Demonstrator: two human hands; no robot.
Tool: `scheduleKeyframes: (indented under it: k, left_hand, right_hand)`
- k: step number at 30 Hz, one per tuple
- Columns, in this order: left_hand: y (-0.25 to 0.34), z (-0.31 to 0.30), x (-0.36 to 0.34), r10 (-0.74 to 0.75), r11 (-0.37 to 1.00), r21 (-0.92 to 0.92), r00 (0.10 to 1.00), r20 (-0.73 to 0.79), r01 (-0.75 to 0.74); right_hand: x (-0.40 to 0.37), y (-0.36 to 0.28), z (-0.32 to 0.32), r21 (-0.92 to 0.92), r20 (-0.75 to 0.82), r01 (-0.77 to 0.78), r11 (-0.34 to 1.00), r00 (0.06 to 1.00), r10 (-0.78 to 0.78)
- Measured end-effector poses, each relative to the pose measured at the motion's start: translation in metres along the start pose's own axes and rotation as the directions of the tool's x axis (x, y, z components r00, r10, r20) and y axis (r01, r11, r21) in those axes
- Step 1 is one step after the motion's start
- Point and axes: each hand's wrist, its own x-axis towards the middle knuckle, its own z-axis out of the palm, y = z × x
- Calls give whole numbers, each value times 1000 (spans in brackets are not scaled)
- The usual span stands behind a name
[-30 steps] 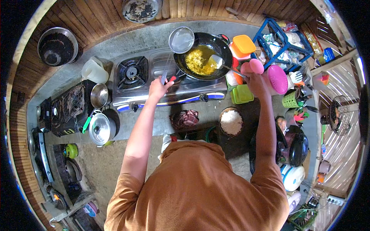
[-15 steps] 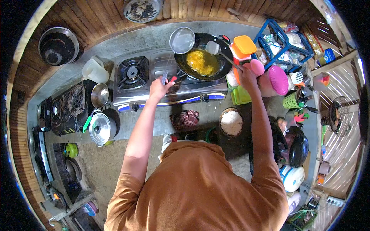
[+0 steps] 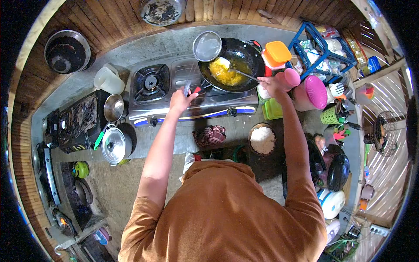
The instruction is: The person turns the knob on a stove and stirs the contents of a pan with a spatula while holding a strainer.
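My left hand [image 3: 179,101] is closed around the handle of a round mesh strainer [image 3: 207,46], whose bowl overlaps the upper left rim of a black wok [image 3: 257,65]. The wok's red-and-black side handle [image 3: 196,90] lies right at my left fingers. In the wok is oil with a yellow, shredded-looking mass of food [image 3: 226,75]. My right hand [image 3: 274,87] is wrapped round the dark handle of a spatula [image 3: 245,74]. The spatula's pale blade rests at the top edge of the yellow food.
The wok sits on the right side of a steel two-burner stove [image 3: 174,109]; the left burner [image 3: 150,81] is bare. Pink and orange containers [image 3: 278,52] crowd the right. A bowl of white food [image 3: 262,139] and a checked cloth [image 3: 210,135] lie in front. A lidded pot [image 3: 116,145] stands left.
My right hand has moved slightly left and down, bringing the spatula blade from the wok's upper right side to the yellow food. My left hand and the strainer stay nearly still.
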Motion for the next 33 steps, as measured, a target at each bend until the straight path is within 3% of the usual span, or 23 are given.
scheduleKeyframes:
  k: [3, 6, 8, 11, 14, 16, 21, 23, 27, 29, 30, 32, 33]
  left_hand:
    - [0, -1, 1, 0, 1000, 10, 1000, -1, 0]
    - [-2, 0, 2, 9, 1000, 11, 1000, -1, -9]
    - [-3, 0, 3, 14, 1000, 10, 1000, -3, -14]
    - [-1, -1, 2, 4, 1000, 5, 1000, 4, -4]
    - [-1, -1, 2, -8, 1000, -11, 1000, 16, 8]
    - [3, -2, -1, -33, 999, -11, 999, 4, 33]
    - [5, -3, -1, -27, 999, -17, 1000, 2, 27]
    - [4, -4, -1, -30, 999, -20, 1000, 0, 30]
    - [-2, -1, 2, 3, 1000, -16, 1000, -3, -3]
    - [-1, -1, 2, 14, 1000, -18, 1000, -8, -14]
    - [0, -1, 2, 8, 1000, -8, 1000, -5, -8]
    - [0, -3, 2, 2, 1000, 2, 1000, -3, -2]
    - [0, -2, 2, 12, 1000, 14, 1000, -7, -11]
  right_hand:
    - [-21, -10, -19, 23, 57, 12, 1000, 998, -13]
    - [-53, -27, -35, -78, 5, 3, 997, 1000, -2]
    - [-83, -52, -50, -237, -170, 118, 964, 972, -160]
    - [-119, -90, -67, -327, -197, -2, 945, 978, -66]
    - [-141, -97, -76, -317, -218, 78, 945, 964, -153]
    - [-147, -102, -78, -323, -188, 51, 945, 975, -117]
    - [-139, -101, -52, -349, -150, 52, 936, 982, -111]
    - [-129, -115, -32, -436, -80, -20, 900, 997, -17]
    - [-102, -105, 14, -355, -49, 15, 935, 998, -35]
    - [-80, -85, 30, -495, -209, 166, 853, 930, -302]
    - [-74, -89, 26, -495, -211, 166, 853, 930, -303]
    - [-65, -98, 18, -497, -199, -35, 867, 977, -74]
    - [-61, -93, 15, -497, -199, -35, 867, 977, -74]
